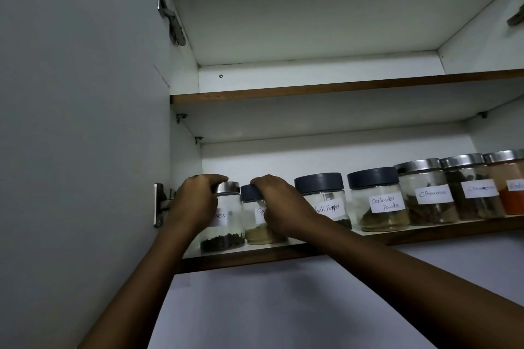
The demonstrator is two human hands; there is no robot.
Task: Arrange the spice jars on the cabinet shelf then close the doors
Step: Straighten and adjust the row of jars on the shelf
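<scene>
Two leftmost jars were gripped upright: left hand (195, 201) fingers (218, 178) curled over the cloves jar (226, 224), right hand (279, 204) clamped on the neighbouring grey-lidded jar (255, 224), touching.

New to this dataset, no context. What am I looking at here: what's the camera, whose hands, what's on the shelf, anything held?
No robot here. One wide-angle camera worn on a person's head looks up into an open wall cabinet. Both bare hands reach to the lower shelf. The left hand has its grip on a steel-lidded jar of dark spice at the row's left end. The right hand grips the neighbouring dark-lidded jar of pale powder. Further right stand jars labelled Black Pepper, Coriander Powder and Cinnamon, then more running out of the picture. The upper shelf shows nothing on it. The left door stands open.
</scene>
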